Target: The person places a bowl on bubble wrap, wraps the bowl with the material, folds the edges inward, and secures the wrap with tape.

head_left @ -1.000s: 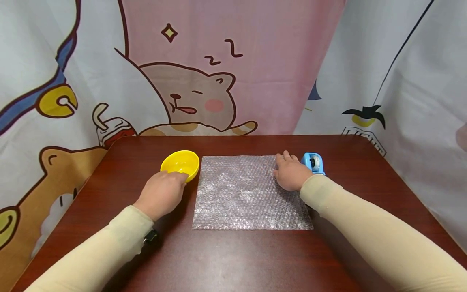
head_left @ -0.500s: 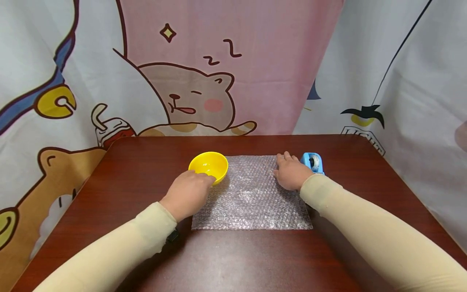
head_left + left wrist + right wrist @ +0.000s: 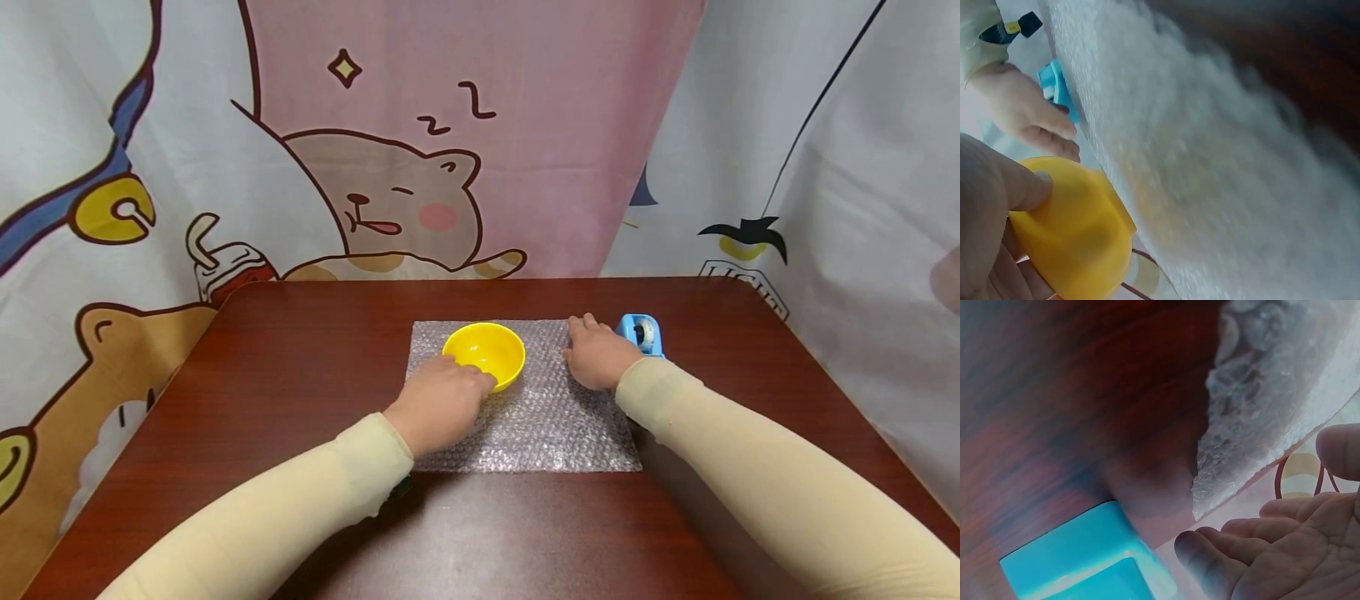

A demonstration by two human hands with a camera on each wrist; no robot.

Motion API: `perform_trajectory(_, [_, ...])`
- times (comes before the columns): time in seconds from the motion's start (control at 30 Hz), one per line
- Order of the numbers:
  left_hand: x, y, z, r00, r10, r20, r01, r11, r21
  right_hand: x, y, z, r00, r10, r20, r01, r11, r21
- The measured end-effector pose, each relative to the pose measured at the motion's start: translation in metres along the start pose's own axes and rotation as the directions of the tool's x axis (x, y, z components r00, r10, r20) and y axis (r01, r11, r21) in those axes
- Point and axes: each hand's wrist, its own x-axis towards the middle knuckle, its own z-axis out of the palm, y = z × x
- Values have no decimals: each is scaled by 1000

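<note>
The bowl (image 3: 491, 352) is round, plain bright yellow, smooth and glossy.

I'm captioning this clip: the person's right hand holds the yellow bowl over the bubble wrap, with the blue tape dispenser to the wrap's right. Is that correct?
Not quite: the head view shows that the left hand holds the yellow bowl over the bubble wrap, with the blue tape dispenser to the wrap's right.
</note>
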Motion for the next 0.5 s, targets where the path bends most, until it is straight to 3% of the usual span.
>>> perform_trajectory(0.5, [11,22,7,996,90,-12,-90,995,37,4,1,-1,1000,21,17,-21,999,-31])
